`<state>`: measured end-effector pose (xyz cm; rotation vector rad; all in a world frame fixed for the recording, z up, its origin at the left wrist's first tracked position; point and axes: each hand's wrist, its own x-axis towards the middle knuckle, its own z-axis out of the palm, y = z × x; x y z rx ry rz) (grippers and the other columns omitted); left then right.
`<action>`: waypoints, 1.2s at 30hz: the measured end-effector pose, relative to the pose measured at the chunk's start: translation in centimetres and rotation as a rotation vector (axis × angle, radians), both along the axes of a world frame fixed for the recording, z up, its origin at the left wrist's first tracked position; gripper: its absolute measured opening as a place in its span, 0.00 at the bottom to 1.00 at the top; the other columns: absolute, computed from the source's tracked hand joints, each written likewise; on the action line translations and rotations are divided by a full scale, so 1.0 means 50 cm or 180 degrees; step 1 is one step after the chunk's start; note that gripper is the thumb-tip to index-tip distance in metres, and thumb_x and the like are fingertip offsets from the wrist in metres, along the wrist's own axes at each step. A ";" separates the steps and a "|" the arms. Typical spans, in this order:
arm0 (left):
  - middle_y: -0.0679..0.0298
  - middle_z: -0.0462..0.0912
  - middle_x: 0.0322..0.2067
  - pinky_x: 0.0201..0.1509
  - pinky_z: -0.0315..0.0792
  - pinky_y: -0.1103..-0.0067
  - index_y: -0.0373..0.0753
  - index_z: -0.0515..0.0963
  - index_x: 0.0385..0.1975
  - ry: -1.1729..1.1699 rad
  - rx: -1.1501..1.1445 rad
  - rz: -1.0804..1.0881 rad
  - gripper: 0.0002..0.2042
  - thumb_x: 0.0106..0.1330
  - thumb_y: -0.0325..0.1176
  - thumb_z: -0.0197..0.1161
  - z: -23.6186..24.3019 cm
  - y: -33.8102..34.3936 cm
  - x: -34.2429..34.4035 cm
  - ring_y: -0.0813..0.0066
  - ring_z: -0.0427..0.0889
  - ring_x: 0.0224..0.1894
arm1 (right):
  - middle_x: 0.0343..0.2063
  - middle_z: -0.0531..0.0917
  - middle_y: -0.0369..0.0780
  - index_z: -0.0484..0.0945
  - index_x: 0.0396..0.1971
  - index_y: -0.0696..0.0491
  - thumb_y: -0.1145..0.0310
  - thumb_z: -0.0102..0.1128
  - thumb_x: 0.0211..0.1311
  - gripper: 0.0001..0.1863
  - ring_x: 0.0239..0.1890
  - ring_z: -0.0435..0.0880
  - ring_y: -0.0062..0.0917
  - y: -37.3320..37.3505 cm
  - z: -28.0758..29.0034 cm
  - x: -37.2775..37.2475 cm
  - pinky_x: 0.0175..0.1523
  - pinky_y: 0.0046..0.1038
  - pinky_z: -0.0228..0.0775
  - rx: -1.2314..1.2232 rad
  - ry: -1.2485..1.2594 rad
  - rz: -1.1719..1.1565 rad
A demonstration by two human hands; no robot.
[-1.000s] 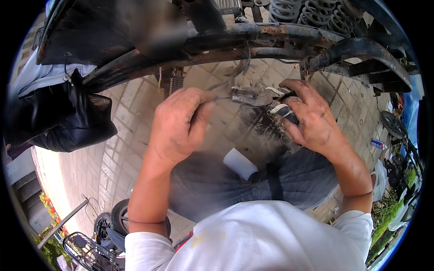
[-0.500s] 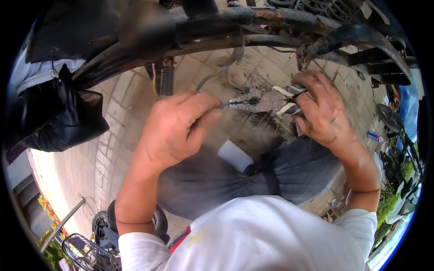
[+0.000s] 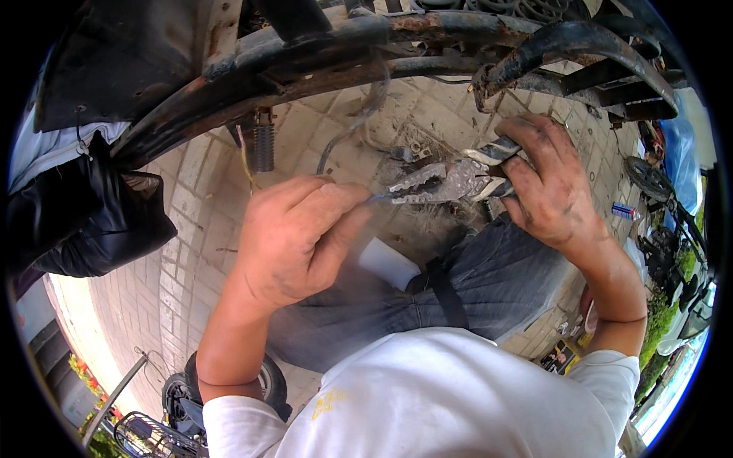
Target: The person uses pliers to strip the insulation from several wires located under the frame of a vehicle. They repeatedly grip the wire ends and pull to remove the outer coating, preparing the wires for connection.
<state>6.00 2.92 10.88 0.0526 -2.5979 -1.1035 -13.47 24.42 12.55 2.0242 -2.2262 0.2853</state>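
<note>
Pliers (image 3: 463, 180) gape wider than a moment ago. Left hand (image 3: 298, 235), back upward, pinches a blue wire (image 3: 380, 197); right hand (image 3: 556, 189) curls around the spread handles (image 3: 498, 148).

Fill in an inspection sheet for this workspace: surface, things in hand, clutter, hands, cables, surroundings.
Surface: paved ground, dirty near the pliers.
Things in hand: pliers with open jaws; thin blue wire reaching toward their tips, contact unclear.
Clutter: white object, kind unclear; can on the ground.
Hands: left hand pinching the wire; right hand gripping the pliers.
Cables: dark cable hanging from the rusty frame, passing out of sight at the left hand.
Surroundings: wheel at lower left; plants at right.
</note>
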 end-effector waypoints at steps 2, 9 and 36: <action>0.57 0.79 0.23 0.26 0.71 0.72 0.36 0.79 0.32 0.0022 -0.0021 -0.0013 0.09 0.50 0.25 0.66 0.001 0.001 0.003 0.58 0.78 0.24 | 0.44 0.75 0.48 0.72 0.22 0.60 0.72 0.59 0.31 0.13 0.46 0.74 0.44 0.000 0.004 0.000 0.51 0.43 0.69 0.0008 0.0022 0.0039; 0.59 0.76 0.19 0.23 0.68 0.71 0.37 0.79 0.29 -0.0089 -0.0059 -0.0143 0.07 0.50 0.26 0.66 0.009 0.004 0.004 0.59 0.75 0.20 | 0.42 0.75 0.47 0.71 0.21 0.59 0.70 0.60 0.30 0.13 0.43 0.76 0.42 0.007 0.009 -0.005 0.47 0.43 0.70 -0.0031 0.0017 0.0275; 0.62 0.73 0.17 0.21 0.65 0.74 0.35 0.79 0.33 0.0239 -0.0842 -0.0203 0.14 0.44 0.23 0.67 -0.018 0.002 0.027 0.65 0.73 0.18 | 0.47 0.76 0.49 0.79 0.31 0.63 0.75 0.65 0.42 0.13 0.48 0.76 0.43 0.008 0.046 -0.005 0.53 0.37 0.69 0.1443 -0.1894 -0.0036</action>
